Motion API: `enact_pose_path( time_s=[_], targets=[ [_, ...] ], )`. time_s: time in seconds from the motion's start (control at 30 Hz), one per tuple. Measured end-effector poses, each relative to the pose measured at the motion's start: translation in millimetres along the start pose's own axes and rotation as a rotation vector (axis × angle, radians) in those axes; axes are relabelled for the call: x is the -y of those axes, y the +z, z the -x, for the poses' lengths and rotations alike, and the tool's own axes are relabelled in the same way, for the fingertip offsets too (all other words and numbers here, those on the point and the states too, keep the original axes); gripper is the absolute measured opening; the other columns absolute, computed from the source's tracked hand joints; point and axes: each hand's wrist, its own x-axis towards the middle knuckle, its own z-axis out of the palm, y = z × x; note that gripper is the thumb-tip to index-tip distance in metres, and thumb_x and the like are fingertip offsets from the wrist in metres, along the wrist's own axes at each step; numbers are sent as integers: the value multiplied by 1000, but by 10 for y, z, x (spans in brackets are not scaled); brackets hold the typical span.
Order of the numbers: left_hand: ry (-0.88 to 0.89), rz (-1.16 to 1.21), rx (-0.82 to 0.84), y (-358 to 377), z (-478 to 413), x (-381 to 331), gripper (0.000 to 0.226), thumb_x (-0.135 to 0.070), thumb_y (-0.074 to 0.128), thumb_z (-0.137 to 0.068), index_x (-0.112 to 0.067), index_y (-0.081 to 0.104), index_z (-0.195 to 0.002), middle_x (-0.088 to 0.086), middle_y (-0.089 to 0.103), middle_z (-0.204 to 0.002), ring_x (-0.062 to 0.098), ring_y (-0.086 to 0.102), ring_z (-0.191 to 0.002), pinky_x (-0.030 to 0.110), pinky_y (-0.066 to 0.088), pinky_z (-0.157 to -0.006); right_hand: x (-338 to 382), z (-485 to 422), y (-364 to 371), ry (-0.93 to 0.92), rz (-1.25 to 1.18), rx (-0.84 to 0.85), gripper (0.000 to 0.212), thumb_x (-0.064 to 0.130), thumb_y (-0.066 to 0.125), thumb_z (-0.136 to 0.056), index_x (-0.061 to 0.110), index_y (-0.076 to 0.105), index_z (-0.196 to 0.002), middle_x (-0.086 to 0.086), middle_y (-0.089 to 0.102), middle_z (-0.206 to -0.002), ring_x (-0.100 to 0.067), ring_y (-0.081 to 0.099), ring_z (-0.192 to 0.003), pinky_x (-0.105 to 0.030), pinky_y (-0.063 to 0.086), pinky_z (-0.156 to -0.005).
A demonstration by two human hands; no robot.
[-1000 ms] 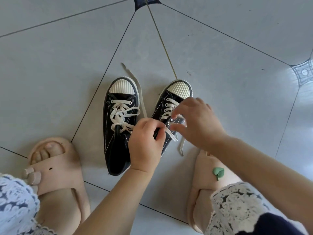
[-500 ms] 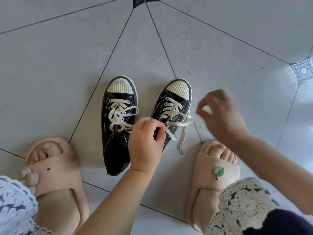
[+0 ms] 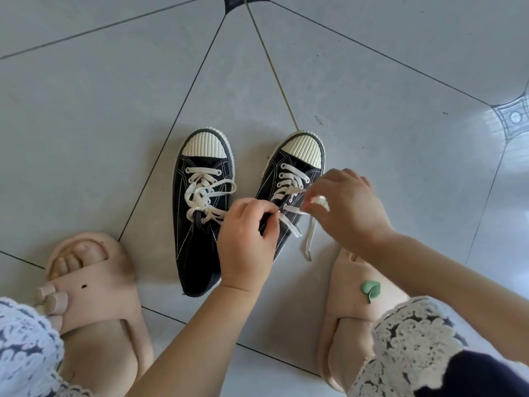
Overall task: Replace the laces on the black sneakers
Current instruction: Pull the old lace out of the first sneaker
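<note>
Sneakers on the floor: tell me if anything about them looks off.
The right sneaker has its lace undone: one end trails off the side onto the floor, while the left sneaker is tied. The left hand grips the right sneaker; the right hand pinches the lace.

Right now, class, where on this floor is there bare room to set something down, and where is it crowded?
Bare floor lies beyond both toe caps, left of the left sneaker above the left slipper, and right of the right hand. Crowded: the right sneaker, where the left hand grips it, the right hand pinches the lace and the right slipper sits close.
</note>
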Motion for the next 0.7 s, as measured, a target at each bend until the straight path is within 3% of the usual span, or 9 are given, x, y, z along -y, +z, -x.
enact_pose_path(
  time_s=[0.07,0.2,0.33,0.5,0.6,0.7],
  targets=[
    [4,5,0,0,2,2,8,-1,69,-72,-5,66,-78,8,60,-79,24,57,-67,22,41,-64,101,30,115,-34,22,24,23,41,62,-84,24,67,-98,4,57,-104,-19,46,-105,-27,25,-88],
    [15,0,4,-1,5,-2,9,0,71,-72,-4,65,-78,8,60,-79,23,57,-67,20,41,-65,104,-13,87,-50,39,28,16,34,56,-88,23,67,-91,3,58,-100,-19,46,-104,-27,26,-87],
    [29,-6,-12,1,0,3,6,-1,69,-74,-5,65,-77,7,60,-76,23,58,-67,24,42,-65,-129,-28,-174,51,43,-116,7,25,65,-83,20,69,-83,0,61,-98,-23,48,-98,-26,21,-77],
    [55,-6,1,20,10,-23,4,-2,66,-75,-4,64,-78,6,60,-75,25,58,-67,31,43,-64,-227,-10,-259,117,79,-245,2,15,68,-80,14,69,-81,-4,62,-94,-29,51,-94,-28,23,-77],
    [71,-16,-1,16,1,-25,4,-4,67,-75,-4,65,-78,7,60,-76,26,58,-66,34,47,-62,-213,-23,-224,88,158,-110,5,13,66,-81,18,67,-81,-1,61,-96,-26,48,-97,-27,22,-76],
    [83,-34,1,2,14,-35,10,-7,69,-74,-5,66,-83,7,61,-79,23,57,-68,34,49,-62,-173,-7,-151,27,167,115,9,25,67,-82,25,65,-90,6,59,-102,-18,44,-101,-28,24,-80]
  ],
)
